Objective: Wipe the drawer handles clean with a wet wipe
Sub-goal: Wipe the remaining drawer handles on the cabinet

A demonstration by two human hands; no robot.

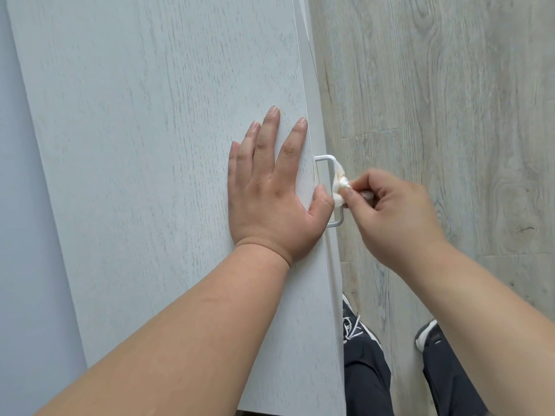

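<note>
The cabinet top (150,145) is pale grey-white with fine wood-grain flecks. The drawer handle (326,159) is white, the wet wipe (341,184) white with a faint orange-brown stain. The floor (450,100) shows grey-beige wood grain — knots and swirls. Trousers (366,376) dark navy; sneakers (426,333) black with white soles and laces.

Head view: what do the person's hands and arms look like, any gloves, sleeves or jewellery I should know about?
Both hands are bare: no gloves, rings, watch or bands on the left hand or the right hand. Both forearms are uncovered as far as the frame shows, with no sleeve edge in view. Nails are short and unpainted.
</note>
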